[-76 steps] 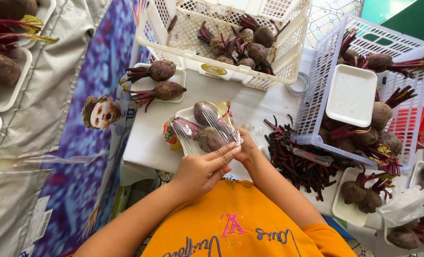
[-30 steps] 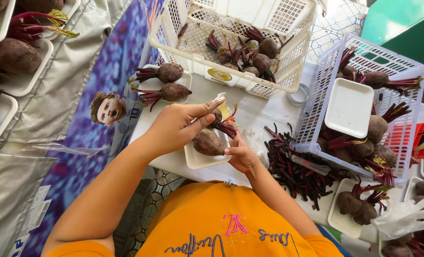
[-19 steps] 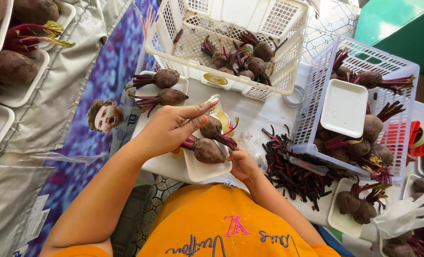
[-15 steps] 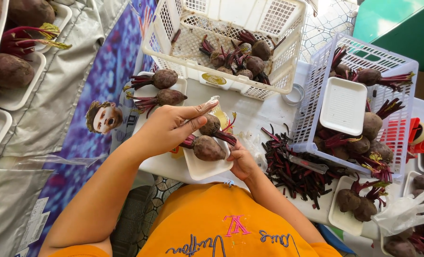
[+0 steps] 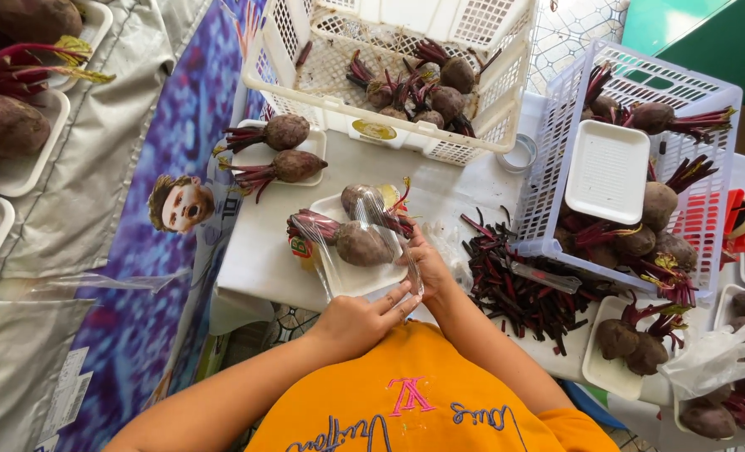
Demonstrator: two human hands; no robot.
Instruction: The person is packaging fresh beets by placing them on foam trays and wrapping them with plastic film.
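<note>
White table [image 5: 263, 251], beet tray [image 5: 360, 272] between left hand [image 5: 360, 322] and right hand [image 5: 429, 264].

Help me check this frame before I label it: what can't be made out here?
Head view only:
- Right hand: fingers hidden behind the foam tray and clear wrap.
- Left hand: palm turned away, grip unclear.
- Trays of beets at left: cut off by the edge.
- Glove at right: its wearer is out of frame.

We see a white foam tray [image 5: 357, 276] holding two dark-red round beetroots [image 5: 362, 243], clear plastic film [image 5: 371, 219] stretched over them.
</note>
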